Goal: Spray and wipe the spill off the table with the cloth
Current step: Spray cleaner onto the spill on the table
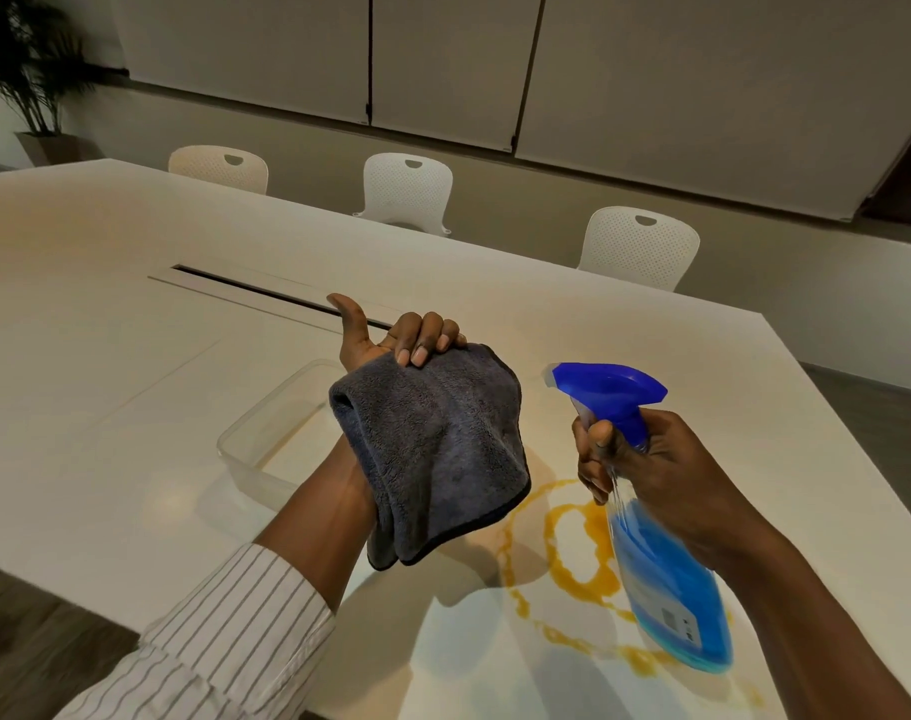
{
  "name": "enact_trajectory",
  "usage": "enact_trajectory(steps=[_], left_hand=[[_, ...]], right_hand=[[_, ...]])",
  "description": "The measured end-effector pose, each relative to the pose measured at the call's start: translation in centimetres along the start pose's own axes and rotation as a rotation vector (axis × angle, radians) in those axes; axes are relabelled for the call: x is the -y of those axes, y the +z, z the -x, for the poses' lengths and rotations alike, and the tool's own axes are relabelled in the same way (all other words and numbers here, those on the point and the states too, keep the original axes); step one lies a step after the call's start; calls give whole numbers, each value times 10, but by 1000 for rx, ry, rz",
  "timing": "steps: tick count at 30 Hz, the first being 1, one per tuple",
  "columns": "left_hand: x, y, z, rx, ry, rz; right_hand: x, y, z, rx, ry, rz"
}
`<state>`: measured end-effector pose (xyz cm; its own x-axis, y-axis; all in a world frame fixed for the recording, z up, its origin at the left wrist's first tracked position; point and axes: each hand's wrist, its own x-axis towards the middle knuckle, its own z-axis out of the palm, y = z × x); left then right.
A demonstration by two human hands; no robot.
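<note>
At about 5 o'clock, the right hand was closed around the neck of a clear spray bottle of blue liquid with a blue trigger head, held above a looping orange-yellow spill on the white desk. At 12 o'clock, the left hand was raised, its fingers curled over a folded dark grey fleecy cloth and its thumb sticking up. Beyond, at 10 o'clock, a clear rectangular plastic tub sat on the desk.

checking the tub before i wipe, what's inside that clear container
The clear container shows only its pale bottom, apparently nothing in it. Its right end is hidden behind the left hand, wrist and grey cloth, so that part cannot be checked.
</note>
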<state>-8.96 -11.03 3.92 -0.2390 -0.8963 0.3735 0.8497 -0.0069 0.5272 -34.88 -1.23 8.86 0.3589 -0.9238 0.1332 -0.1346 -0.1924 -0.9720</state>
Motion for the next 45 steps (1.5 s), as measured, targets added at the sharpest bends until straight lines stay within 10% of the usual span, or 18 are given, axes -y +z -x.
enact_trajectory(steps=[45], left_hand=[[-37,-17,146,-85,192,40]], right_hand=[[-22,98,-142,-107,-287,-215]])
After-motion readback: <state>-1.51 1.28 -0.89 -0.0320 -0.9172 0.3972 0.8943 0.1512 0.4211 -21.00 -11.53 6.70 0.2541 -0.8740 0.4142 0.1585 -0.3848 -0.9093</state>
